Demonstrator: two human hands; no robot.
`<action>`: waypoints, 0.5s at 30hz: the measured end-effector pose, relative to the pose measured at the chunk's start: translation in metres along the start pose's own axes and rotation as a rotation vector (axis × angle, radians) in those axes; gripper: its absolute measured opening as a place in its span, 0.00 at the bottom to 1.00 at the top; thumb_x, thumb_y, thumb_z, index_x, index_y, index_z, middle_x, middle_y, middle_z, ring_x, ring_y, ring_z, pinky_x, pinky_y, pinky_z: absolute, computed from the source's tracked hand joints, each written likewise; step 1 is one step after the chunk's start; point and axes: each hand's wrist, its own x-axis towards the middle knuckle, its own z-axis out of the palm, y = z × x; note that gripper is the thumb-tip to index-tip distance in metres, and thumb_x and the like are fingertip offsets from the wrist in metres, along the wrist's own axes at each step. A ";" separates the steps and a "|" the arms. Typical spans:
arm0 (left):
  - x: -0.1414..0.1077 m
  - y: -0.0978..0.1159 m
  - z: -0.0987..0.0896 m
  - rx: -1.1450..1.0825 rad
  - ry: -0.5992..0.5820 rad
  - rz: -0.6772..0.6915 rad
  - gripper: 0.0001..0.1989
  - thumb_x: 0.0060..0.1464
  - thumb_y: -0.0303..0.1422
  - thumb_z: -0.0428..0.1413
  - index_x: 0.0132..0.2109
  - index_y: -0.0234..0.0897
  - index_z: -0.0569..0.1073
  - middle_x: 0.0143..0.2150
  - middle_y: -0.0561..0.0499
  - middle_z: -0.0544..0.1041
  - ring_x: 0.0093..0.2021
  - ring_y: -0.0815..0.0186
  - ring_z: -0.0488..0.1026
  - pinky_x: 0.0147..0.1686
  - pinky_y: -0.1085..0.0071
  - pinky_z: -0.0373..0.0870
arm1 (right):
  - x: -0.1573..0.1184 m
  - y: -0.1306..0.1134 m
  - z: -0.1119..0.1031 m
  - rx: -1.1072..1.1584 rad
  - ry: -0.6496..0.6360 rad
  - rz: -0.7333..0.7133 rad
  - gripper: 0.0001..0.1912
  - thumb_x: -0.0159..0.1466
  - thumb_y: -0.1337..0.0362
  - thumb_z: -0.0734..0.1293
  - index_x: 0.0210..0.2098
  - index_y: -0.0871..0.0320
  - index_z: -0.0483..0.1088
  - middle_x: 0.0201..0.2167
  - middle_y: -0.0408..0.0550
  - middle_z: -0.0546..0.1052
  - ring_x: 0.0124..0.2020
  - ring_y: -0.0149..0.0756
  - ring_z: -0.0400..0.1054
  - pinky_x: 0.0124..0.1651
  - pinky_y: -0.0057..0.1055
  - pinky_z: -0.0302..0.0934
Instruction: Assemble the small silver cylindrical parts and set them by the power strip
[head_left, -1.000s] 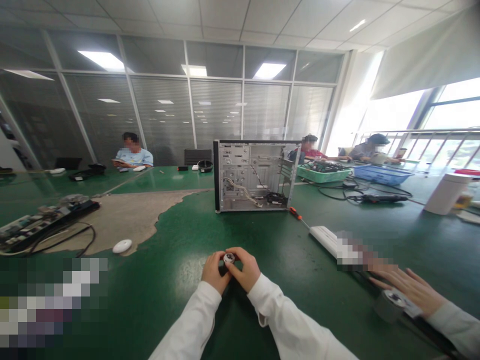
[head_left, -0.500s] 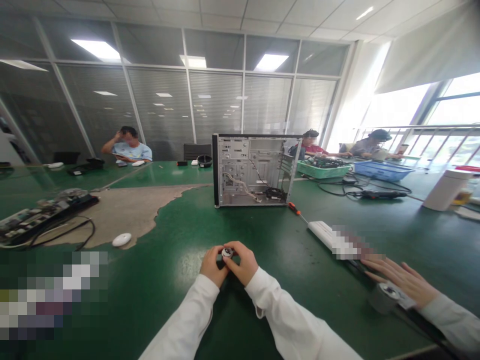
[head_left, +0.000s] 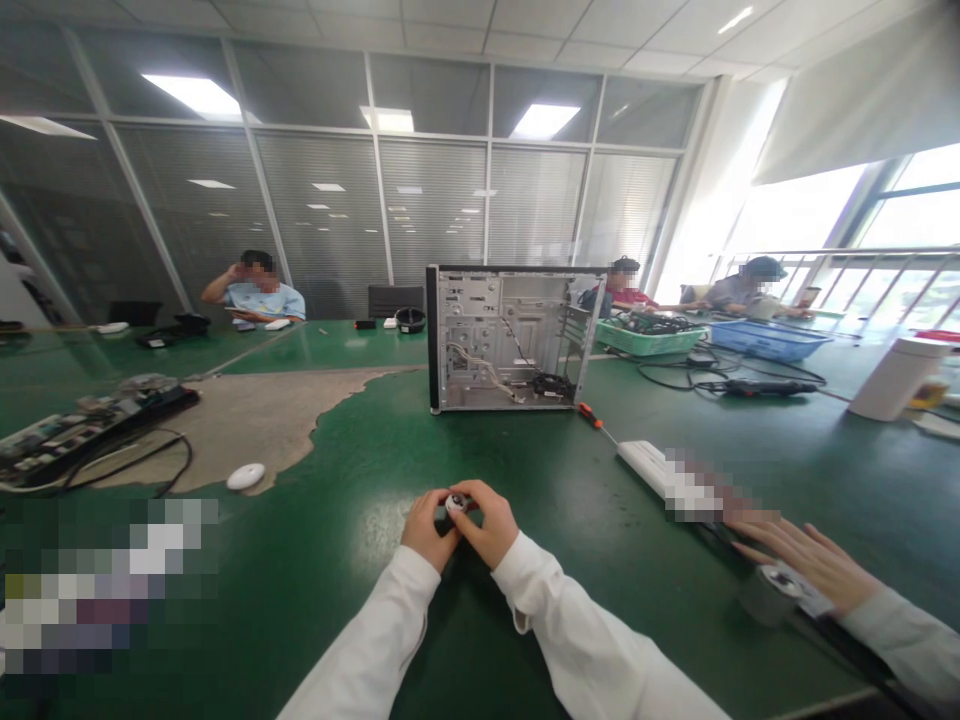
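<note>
Head view: our left hand (head_left: 427, 530) and right hand (head_left: 491, 525) curl together around a small round part (head_left: 454, 504), fingers (head_left: 474, 487) closed on its sides; it is over the green bench (head_left: 360, 430), and we cannot tell whether it touches. We judge it stiff and fairly light, probably metal, so it could slip; its round wall, below the pale top, seems the best place to hold. The bench looks glossy, with a bare greyish patch (head_left: 247, 420) at left and an open computer case (head_left: 514, 355) ahead. Beyond, we see a glass partition (head_left: 322, 220) and a bright window (head_left: 806, 210).
</note>
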 end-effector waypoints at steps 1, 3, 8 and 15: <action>0.000 -0.001 0.000 -0.002 -0.004 0.000 0.13 0.39 0.27 0.51 0.37 0.36 0.65 0.35 0.48 0.70 0.36 0.63 0.67 0.34 0.64 0.65 | 0.000 0.000 0.000 0.003 0.005 0.004 0.12 0.52 0.66 0.60 0.36 0.53 0.67 0.33 0.46 0.69 0.34 0.33 0.62 0.36 0.29 0.58; 0.000 -0.001 0.000 -0.007 -0.012 0.000 0.13 0.40 0.28 0.52 0.37 0.36 0.65 0.35 0.48 0.70 0.36 0.63 0.67 0.35 0.64 0.65 | 0.000 0.001 0.000 -0.005 0.015 0.009 0.11 0.52 0.65 0.60 0.35 0.53 0.67 0.32 0.46 0.69 0.33 0.32 0.62 0.35 0.29 0.59; 0.001 0.001 -0.002 -0.004 -0.023 0.013 0.13 0.39 0.27 0.52 0.36 0.36 0.65 0.35 0.48 0.70 0.36 0.62 0.67 0.36 0.63 0.64 | 0.001 0.001 0.000 0.013 0.030 0.021 0.10 0.52 0.67 0.59 0.33 0.53 0.67 0.31 0.44 0.70 0.32 0.31 0.62 0.35 0.28 0.59; 0.001 -0.001 -0.003 0.023 0.008 0.090 0.15 0.38 0.28 0.53 0.38 0.36 0.66 0.35 0.49 0.70 0.36 0.62 0.66 0.36 0.64 0.64 | 0.002 0.002 -0.002 0.056 0.046 0.021 0.08 0.51 0.68 0.60 0.30 0.54 0.67 0.31 0.45 0.70 0.33 0.31 0.63 0.34 0.28 0.59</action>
